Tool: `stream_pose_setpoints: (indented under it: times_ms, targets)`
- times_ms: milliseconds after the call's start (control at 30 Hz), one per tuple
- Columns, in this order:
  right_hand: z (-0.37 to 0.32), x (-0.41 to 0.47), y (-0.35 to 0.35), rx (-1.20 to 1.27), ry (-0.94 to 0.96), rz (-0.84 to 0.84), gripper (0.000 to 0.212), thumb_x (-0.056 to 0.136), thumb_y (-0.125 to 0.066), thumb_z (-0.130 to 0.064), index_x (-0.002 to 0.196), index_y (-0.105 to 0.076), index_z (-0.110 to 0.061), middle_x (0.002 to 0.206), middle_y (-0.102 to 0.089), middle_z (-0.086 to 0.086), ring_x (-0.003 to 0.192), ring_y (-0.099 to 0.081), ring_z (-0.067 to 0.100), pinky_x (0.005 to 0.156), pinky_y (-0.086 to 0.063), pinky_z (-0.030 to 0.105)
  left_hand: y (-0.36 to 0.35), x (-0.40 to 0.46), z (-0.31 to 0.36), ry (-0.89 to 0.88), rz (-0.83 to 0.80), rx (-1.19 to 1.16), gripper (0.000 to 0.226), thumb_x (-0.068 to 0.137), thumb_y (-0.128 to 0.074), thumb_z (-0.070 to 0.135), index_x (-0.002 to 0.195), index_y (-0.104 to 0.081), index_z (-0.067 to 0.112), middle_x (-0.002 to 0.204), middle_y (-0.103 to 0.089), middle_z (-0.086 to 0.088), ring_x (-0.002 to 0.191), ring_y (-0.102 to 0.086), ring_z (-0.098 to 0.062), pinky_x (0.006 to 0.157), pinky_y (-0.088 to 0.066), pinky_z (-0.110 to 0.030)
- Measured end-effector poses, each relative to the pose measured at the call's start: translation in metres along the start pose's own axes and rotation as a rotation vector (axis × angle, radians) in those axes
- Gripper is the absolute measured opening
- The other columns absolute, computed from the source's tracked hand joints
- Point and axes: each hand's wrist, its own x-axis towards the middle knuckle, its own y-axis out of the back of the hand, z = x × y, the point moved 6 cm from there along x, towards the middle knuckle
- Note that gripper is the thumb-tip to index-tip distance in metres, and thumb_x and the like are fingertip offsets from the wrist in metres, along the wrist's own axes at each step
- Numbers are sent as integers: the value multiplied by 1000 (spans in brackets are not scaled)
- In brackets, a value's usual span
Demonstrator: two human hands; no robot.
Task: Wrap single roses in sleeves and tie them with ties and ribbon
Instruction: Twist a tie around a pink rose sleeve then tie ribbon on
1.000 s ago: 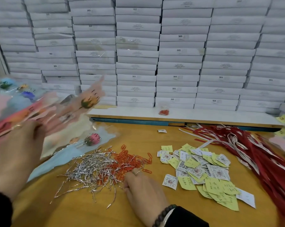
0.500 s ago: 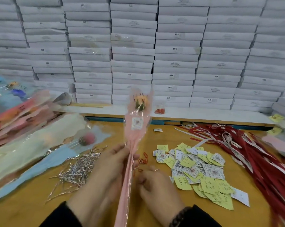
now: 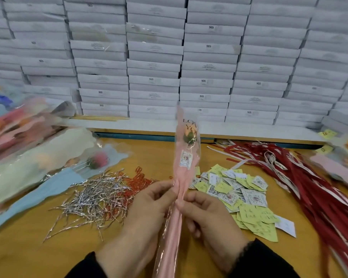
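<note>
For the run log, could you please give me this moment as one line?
step: gathering sleeve | left hand: grips pink sleeved rose | right hand: pinches it | silver ties: on table | red ribbons: untouched

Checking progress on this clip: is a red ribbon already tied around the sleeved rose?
No: the pink sleeve held by both hands shows only a sticker, and the red ribbons lie on the table.

Centre: pale pink plastic sleeve (image 3: 184,173) around orange rose (image 3: 189,134); lower left: silver wire ties (image 3: 93,199); right: red ribbons (image 3: 309,187); yellow paper stickers (image 3: 255,217).
</note>
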Motion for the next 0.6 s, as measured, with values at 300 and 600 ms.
stream_pose_setpoints:
  times_ms: [300,600]
  targets:
    - [-5,3,11,24,40,43,8,80,-67,-4,80,-59,-6,51,-54,-3,43,-45,5,41,-36,14,11,3,16,-120,65,-1,21,83,-60,2,69,-74,9,72,-71,-12,59,-65,-16,56,-57,-27]
    - [-8,5,16,43,127,63,13,78,-69,-7,74,-57,-7,49,-54,-4,40,-43,5,40,-35,14,6,5,5,-64,-80,48,13,61,-69,11,72,-75,14,76,-65,-15,71,-60,-28,72,-51,-41]
